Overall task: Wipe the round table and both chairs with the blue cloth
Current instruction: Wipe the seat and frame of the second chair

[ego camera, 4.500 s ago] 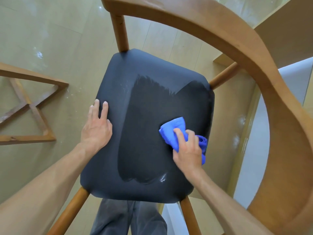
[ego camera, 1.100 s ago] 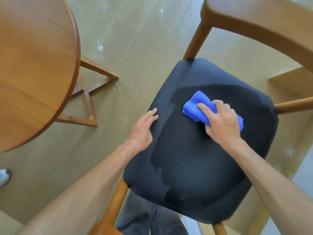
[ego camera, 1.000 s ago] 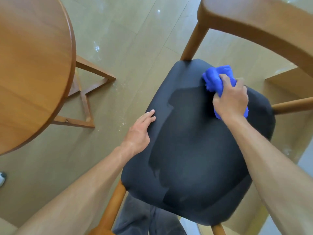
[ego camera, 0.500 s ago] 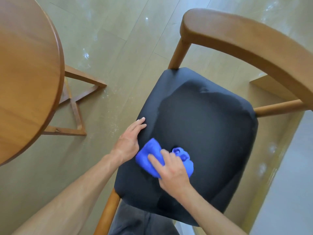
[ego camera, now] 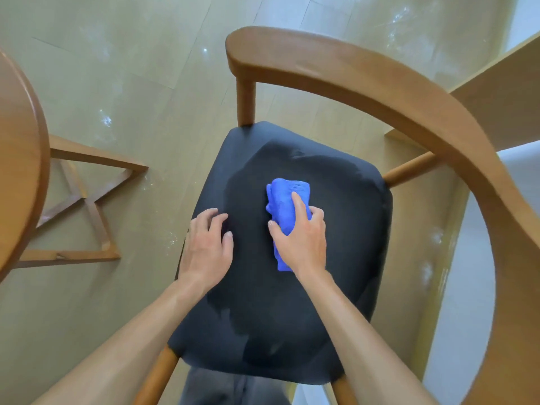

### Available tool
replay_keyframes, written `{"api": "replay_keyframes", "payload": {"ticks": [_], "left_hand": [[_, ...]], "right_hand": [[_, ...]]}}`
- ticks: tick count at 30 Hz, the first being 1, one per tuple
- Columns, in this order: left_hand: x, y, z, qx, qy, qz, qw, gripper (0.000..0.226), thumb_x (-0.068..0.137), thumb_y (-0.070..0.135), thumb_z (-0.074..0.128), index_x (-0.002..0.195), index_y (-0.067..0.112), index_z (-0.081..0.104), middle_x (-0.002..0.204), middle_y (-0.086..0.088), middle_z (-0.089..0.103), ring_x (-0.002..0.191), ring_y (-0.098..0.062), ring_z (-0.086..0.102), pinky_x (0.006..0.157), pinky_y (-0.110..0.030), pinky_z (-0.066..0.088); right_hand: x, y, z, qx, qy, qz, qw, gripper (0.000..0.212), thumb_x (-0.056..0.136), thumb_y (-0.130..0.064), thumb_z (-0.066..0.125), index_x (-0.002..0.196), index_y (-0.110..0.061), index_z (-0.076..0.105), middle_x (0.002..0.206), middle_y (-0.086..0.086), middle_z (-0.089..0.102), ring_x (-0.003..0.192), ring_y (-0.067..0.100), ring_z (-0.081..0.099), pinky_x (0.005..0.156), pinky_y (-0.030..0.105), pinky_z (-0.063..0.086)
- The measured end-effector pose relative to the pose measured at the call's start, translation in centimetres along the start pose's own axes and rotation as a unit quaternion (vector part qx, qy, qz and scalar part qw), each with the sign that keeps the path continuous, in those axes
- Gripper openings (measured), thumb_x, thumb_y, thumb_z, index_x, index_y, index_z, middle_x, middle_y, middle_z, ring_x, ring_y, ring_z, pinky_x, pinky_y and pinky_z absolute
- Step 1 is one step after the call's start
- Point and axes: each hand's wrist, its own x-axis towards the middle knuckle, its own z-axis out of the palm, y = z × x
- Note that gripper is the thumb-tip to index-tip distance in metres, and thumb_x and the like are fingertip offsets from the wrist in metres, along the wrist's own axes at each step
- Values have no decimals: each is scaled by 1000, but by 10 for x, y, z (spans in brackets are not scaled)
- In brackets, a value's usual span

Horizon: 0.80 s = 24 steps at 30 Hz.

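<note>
my right hand has its grip around the bunched blue cloth, pressed onto the black seat pad at the middle of the frame; my left hand rests on the pad's left edge, fingers loosely bent, holding nothing. the cloth looks soft, light and damp, so i'd judge it best held wadded from above. half a second ago it sat lower left, beside my left hand; now it's further up the seat. the round tabletop shows at the left edge.

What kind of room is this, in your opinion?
Probably a dining corner in a home: a wooden armchair with a dark padded seat, a round wooden table beside it, glossy plank flooring.
</note>
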Motion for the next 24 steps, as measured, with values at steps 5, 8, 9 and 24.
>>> {"api": "replay_keyframes", "payload": {"ticks": [5,8,9,24], "left_hand": [[8,71,30,-90,-6,-51,995,59,90,51,48,139,24,32,133,4,38,120,-16,40,82,-30,39],[8,115,65,-17,-34,-93,995,90,78,65,55,146,28,11,144,-6,21,120,-26,34,90,-39,42],[7,126,75,12,-38,-101,994,94,77,63,58,147,28,7,147,-10,13,119,-29,32,92,-41,40],[106,111,60,171,59,108,978,65,81,27,63,142,24,42,142,-13,33,95,-35,43,78,-46,47]], "right_hand": [[-10,55,-37,151,45,16,987,44,95,-34,50,139,-35,46,129,-13,51,112,5,52,98,32,45],[-7,106,-50,19,109,16,994,39,98,-19,48,137,-18,52,140,0,49,130,17,39,109,27,29],[-7,117,-48,-19,106,6,994,39,98,-17,49,137,-14,52,143,4,46,134,21,36,111,31,27],[-5,151,18,-236,129,-23,963,65,91,-41,38,150,-14,30,160,17,14,148,38,11,119,55,10]]}}
